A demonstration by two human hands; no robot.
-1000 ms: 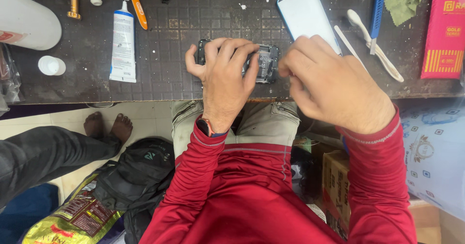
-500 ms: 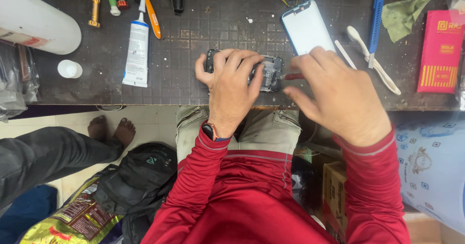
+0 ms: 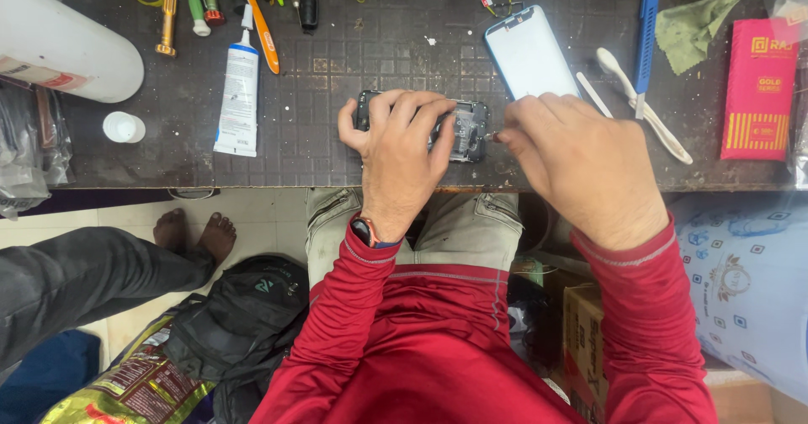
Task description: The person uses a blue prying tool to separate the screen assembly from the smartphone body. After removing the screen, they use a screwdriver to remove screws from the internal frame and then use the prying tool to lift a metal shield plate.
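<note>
Clamped over the opened phone (image 3: 459, 129), the left hand (image 3: 402, 159) presses it flat on the dark gridded bench (image 3: 337, 71), fingers spread across its top and thumb hooked round the left end. Only the phone's right end shows past the fingers, with bare innards visible. It lies near the front edge of the bench, about mid-width.

Right hand (image 3: 581, 163) is curled shut, its fingertips pinched on something thin with a small metal tip (image 3: 491, 137) that meets the phone's right end; what sort of tool it is cannot be told, since the hand hides the rest.

Just behind the right hand lies a loose screen (image 3: 530, 54), pale face up, tilted. To its right are a blue tool (image 3: 645, 29), a white brush (image 3: 644, 108), a green cloth (image 3: 703, 16) and a red box (image 3: 757, 79). To the left of the phone stand a white glue tube (image 3: 238, 92), a small white cap (image 3: 124, 127) and a big white cylinder (image 3: 59, 45); screwdrivers (image 3: 252, 3) lie along the back edge.

Below the bench, a black backpack (image 3: 240, 323) sits on the floor beside another person's bare feet (image 3: 196, 232)
</note>
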